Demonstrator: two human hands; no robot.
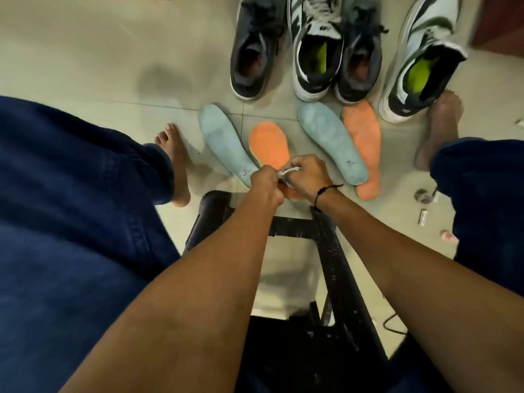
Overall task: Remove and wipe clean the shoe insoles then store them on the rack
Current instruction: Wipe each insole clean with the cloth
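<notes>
Several insoles lie on the tiled floor. A pale blue insole and an orange insole lie side by side on the left. Another pale blue insole overlaps an orange insole on the right. My left hand and my right hand meet just above the heel of the left orange insole. Both pinch a small white cloth, mostly hidden between the fingers. Behind the insoles stand two dark grey shoes and two white-and-black shoes with yellow-green lining.
I sit on a black stool with my bare feet on either side of the insoles. Small items, a metal cap and a small tube, lie on the floor at the right. A wooden cabinet corner stands top right.
</notes>
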